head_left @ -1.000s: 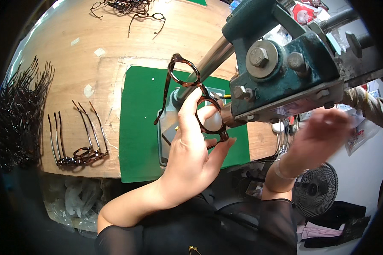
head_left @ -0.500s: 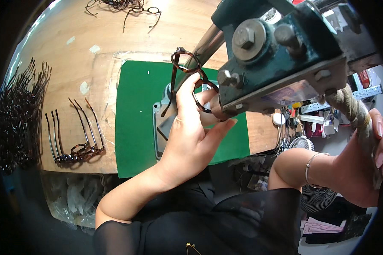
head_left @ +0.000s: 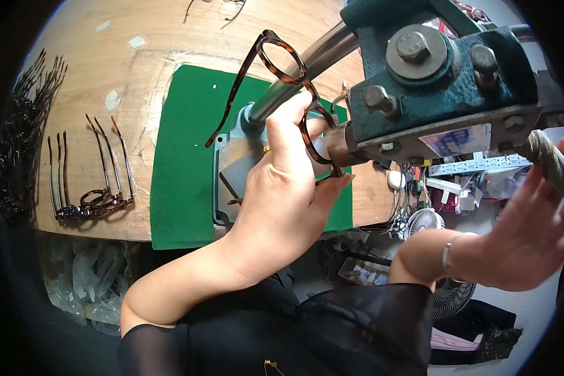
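Note:
My left hand (head_left: 281, 188) is closed around one rim of a tortoiseshell eyeglass frame (head_left: 309, 89), holding it up against the copper-coloured end of a green hand press (head_left: 445, 81). The other rim and an unfolded temple stick up beyond my fingers. Whether the held rim touches the press, I cannot tell. My right hand (head_left: 514, 241), wearing a bangle and slightly blurred, has its fingers stretched out beside the cloth-wrapped lever handle (head_left: 548, 156). Beneath the frame is the press base (head_left: 222, 188), standing on a green mat (head_left: 182, 163).
Several tortoiseshell glasses frames (head_left: 97, 203) lie at the table's left, temples pointing away. Beyond them is a dense pile of dark temples or frames (head_left: 25, 150). Another frame (head_left: 232, 12) shows at the far edge. Fans (head_left: 425, 220) and cables stand to the right.
My right hand has loosened from the wrapped handle, its fingers now straightened. My left hand still holds the glasses frame, which has shifted slightly. The whole view has moved a little.

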A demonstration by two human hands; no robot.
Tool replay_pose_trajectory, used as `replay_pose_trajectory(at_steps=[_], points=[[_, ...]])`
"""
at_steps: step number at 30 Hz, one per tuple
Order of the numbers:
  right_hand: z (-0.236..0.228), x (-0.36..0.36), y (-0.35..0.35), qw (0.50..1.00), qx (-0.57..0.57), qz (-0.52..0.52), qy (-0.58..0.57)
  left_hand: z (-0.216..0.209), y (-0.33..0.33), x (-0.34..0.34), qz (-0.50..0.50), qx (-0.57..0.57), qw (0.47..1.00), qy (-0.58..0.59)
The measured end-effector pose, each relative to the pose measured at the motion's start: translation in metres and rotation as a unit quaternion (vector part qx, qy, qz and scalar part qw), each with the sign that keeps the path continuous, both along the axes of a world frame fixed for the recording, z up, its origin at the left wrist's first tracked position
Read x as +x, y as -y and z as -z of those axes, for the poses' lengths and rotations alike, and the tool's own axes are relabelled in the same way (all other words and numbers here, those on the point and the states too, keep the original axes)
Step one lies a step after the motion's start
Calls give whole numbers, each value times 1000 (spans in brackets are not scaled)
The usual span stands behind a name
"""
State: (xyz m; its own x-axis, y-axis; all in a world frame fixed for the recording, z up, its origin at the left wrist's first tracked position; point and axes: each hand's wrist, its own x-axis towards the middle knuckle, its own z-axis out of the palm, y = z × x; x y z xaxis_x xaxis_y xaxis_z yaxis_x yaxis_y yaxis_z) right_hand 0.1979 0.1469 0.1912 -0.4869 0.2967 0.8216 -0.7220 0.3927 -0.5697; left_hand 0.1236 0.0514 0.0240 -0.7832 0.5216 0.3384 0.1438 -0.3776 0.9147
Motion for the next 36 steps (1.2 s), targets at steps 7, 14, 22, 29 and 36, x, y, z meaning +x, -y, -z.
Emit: replay_pose_trajectory(at_steps=[7, 14, 22, 29, 36], points=[[133, 15, -55, 992, 86, 89, 32, 2, 5, -3, 70, 36, 994, 69], [250, 42, -48, 790, 389, 169, 444, 8, 54, 10, 52, 100, 981, 161], [248, 43, -62, 823, 314, 208, 425, 16, 59, 12, 54, 126, 978, 154], [294, 30, -59, 851, 160, 229, 444, 13, 59, 24, 46, 77, 974, 206], [291, 29, -59, 844, 142, 206, 475, 18, 67, 14, 108, 124, 929, 333]])
